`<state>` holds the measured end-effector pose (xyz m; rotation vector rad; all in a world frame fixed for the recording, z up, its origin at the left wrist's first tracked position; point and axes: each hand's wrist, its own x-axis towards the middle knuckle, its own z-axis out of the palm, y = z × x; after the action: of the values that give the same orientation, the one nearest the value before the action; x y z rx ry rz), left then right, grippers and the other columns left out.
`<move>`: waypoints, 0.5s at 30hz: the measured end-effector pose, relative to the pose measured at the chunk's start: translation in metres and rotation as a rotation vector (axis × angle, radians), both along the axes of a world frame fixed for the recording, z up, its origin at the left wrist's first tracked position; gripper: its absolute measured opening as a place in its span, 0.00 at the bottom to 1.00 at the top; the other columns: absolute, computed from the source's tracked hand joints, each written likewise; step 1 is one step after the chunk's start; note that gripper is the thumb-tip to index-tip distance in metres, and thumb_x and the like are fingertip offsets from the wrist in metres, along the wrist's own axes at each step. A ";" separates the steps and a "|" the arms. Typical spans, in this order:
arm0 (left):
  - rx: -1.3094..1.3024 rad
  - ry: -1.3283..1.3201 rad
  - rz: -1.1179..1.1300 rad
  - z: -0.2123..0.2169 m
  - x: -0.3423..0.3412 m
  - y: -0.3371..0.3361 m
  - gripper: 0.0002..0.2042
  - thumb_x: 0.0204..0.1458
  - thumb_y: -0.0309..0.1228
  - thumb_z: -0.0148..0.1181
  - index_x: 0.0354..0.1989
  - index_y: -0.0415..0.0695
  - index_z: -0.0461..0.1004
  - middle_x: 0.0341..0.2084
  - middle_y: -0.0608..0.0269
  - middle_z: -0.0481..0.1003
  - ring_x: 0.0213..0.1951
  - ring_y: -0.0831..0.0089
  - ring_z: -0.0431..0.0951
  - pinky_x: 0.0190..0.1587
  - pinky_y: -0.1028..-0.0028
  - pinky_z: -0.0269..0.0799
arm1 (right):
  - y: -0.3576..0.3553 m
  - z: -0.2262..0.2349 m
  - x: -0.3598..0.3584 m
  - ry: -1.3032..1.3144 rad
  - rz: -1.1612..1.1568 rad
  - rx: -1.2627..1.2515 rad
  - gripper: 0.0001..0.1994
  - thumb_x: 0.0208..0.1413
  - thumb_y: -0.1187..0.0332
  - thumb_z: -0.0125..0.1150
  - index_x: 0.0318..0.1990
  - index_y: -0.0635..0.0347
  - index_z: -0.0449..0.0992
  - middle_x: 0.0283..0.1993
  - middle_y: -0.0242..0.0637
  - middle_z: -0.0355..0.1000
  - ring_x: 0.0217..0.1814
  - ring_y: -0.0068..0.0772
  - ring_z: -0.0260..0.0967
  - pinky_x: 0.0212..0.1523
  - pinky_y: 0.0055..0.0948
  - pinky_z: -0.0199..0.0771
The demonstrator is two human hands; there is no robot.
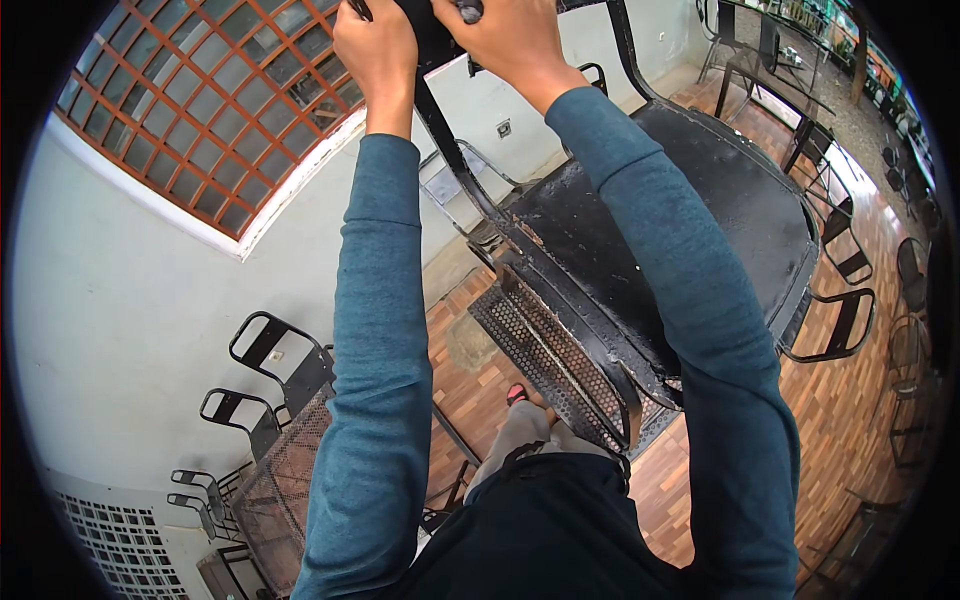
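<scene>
A black metal chair with worn, chipped paint shows its broad seat [600, 200] in front of me, and its backrest [428, 35] rises to the top edge of the view. At the left side of that backrest my left hand [378, 55] is closed round its dark edge. Across from it, my right hand [515, 45] is closed against the backrest with a small crumpled grey thing [468, 10] at its fingers, its kind unclear. Both sets of fingertips are partly cut off by the frame. Under the chair sits a dark perforated metal surface [550, 350].
A perforated table [285, 480] with several black chairs [265, 350] lines the wall at left. A window with an orange grille [220, 90] is above. More chairs [835, 325] stand at right on the wood-patterned floor [840, 390]. My sandalled foot [516, 394] shows below.
</scene>
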<state>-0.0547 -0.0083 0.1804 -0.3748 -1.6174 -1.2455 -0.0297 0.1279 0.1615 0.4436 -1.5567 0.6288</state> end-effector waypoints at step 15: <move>0.003 -0.015 0.003 -0.004 -0.001 0.000 0.33 0.69 0.56 0.47 0.42 0.30 0.78 0.31 0.42 0.80 0.35 0.54 0.81 0.41 0.60 0.73 | -0.004 0.009 0.005 -0.087 0.038 -0.002 0.15 0.58 0.65 0.65 0.53 0.47 0.80 0.45 0.46 0.73 0.47 0.57 0.75 0.46 0.50 0.77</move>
<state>-0.0555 -0.0080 0.1768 -0.3611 -1.6284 -1.2509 -0.0244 0.1237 0.1705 0.4507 -1.6329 0.6864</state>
